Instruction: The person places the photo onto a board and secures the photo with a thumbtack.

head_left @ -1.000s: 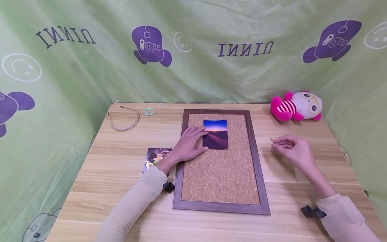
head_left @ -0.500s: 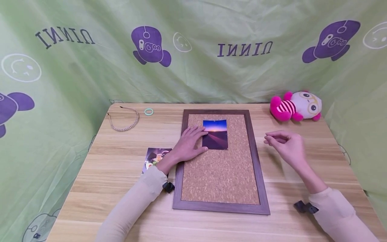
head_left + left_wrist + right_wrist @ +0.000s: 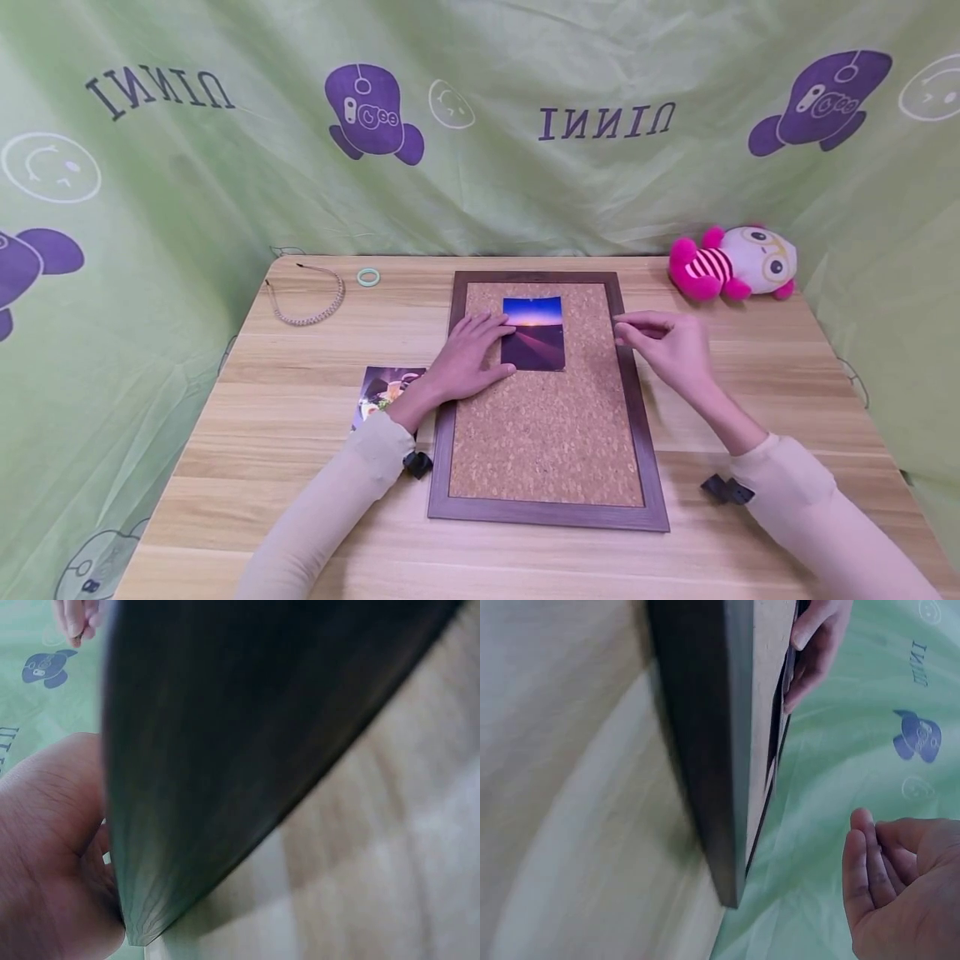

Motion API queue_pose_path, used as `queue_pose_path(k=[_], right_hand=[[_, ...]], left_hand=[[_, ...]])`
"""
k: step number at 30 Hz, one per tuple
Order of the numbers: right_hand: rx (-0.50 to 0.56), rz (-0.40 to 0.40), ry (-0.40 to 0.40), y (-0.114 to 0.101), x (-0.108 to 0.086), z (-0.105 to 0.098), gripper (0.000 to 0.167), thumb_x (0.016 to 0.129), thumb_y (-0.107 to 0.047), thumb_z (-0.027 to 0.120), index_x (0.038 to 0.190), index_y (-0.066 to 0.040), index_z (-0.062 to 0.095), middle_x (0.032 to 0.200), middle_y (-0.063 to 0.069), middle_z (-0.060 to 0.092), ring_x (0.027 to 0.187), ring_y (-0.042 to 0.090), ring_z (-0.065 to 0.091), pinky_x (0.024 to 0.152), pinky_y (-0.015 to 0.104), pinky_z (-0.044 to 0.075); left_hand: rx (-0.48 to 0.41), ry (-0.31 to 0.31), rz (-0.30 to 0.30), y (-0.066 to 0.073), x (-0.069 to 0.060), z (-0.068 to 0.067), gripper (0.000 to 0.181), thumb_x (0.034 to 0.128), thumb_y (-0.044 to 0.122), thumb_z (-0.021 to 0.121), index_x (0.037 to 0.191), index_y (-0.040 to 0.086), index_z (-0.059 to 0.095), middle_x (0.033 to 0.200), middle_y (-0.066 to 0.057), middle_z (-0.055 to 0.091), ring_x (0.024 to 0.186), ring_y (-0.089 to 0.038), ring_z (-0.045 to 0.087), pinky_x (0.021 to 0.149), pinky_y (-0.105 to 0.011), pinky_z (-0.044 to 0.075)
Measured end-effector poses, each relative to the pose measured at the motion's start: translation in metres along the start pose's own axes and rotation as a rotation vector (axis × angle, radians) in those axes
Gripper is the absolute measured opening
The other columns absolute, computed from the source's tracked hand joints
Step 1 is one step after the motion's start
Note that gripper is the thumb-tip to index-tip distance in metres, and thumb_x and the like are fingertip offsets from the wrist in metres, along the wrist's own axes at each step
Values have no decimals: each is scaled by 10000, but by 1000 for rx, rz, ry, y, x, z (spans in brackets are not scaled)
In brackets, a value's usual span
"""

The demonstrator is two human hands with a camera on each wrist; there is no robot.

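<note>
Cork-faced, the framed board (image 3: 547, 442) lies mid-picture on the bench (image 3: 247, 400), a sunset photo (image 3: 536, 346) on its upper half. The left hand (image 3: 467, 360) rests, fingers extended, at the photo's left edge; by the board's upper right rim, the right hand (image 3: 671, 350) pinches a small object (image 3: 79, 635) too hidden to identify.

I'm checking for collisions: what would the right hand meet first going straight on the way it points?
Probably the rectangular blue-purple sunset photo on the brown-framed cork board; depth is unclear, so the right hand might pass above it toward the left hand.
</note>
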State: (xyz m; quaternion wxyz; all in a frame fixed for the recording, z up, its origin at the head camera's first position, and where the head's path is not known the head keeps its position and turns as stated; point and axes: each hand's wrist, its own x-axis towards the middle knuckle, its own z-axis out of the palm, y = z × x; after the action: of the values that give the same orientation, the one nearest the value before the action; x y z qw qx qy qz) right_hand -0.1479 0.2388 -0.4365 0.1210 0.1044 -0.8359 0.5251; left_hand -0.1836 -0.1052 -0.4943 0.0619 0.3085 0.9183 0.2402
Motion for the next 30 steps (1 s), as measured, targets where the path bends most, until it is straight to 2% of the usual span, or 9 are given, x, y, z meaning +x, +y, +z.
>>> queue_pose_path(k=[2, 5, 9, 11, 13, 17, 24, 30], right_hand=[[9, 16, -1, -4, 5, 6, 148, 971, 54, 812, 1098, 130, 817, 960, 311, 797, 732, -116, 729, 670, 85, 585], [98, 92, -15, -9, 13, 14, 179, 976, 35, 814, 1111, 152, 797, 942, 263, 815, 735, -49, 765, 682, 145, 628], [236, 219, -40, -15, 23, 27, 236, 991, 30, 792, 1150, 199, 749, 884, 72, 844, 744, 32, 799, 727, 225, 666], [245, 265, -50, -17, 27, 33, 251, 995, -2, 799, 1152, 186, 747, 841, -37, 835, 740, 32, 798, 728, 235, 671], [257, 297, -64, -19, 32, 38, 260, 1001, -20, 797, 1157, 179, 737, 824, -83, 826, 747, 39, 801, 738, 242, 674], [307, 340, -91, -22, 40, 49, 260, 1011, -35, 790, 1160, 164, 712, 811, -92, 819, 766, 68, 811, 770, 286, 686], [427, 388, -128, -23, 58, 68, 206, 1036, 19, 730, 1163, 173, 683, 816, -32, 817, 770, 81, 813, 835, 346, 690], [480, 503, -144, -24, 72, 84, 263, 1080, -12, 678, 1253, 185, 671, 826, -10, 810, 777, 55, 798, 813, 240, 672]], left_hand=[[-1, 1, 2, 0, 0, 0, 714, 1076, 465, 691, 1658, 97, 503, 1791, -127, 363, 1696, -380, 213, 1402, -526, 38], [0, 2, 5, 0, 0, 0, 716, 1077, 468, 688, 1659, 95, 502, 1791, -129, 363, 1696, -378, 214, 1402, -525, 35], [3, 8, 9, -1, 0, 1, 716, 1075, 470, 688, 1656, 95, 505, 1789, -130, 368, 1694, -376, 222, 1402, -526, 37], [1, 10, 10, -1, 0, 1, 714, 1074, 470, 690, 1654, 93, 509, 1786, -132, 372, 1693, -378, 226, 1402, -527, 41], [-2, 10, 9, -1, 0, 2, 714, 1075, 468, 690, 1653, 91, 509, 1785, -132, 374, 1693, -378, 227, 1402, -527, 41], [-4, 9, 4, 0, 1, 1, 711, 1073, 457, 696, 1651, 86, 510, 1785, -133, 374, 1691, -382, 229, 1402, -530, 41], [-7, 8, 0, 2, 1, 0, 703, 1070, 443, 709, 1645, 87, 517, 1784, -130, 378, 1690, -382, 232, 1402, -525, 43], [-15, 16, -1, 1, -1, 0, 704, 1067, 443, 714, 1642, 87, 521, 1780, -134, 386, 1690, -384, 234, 1401, -530, 49]])
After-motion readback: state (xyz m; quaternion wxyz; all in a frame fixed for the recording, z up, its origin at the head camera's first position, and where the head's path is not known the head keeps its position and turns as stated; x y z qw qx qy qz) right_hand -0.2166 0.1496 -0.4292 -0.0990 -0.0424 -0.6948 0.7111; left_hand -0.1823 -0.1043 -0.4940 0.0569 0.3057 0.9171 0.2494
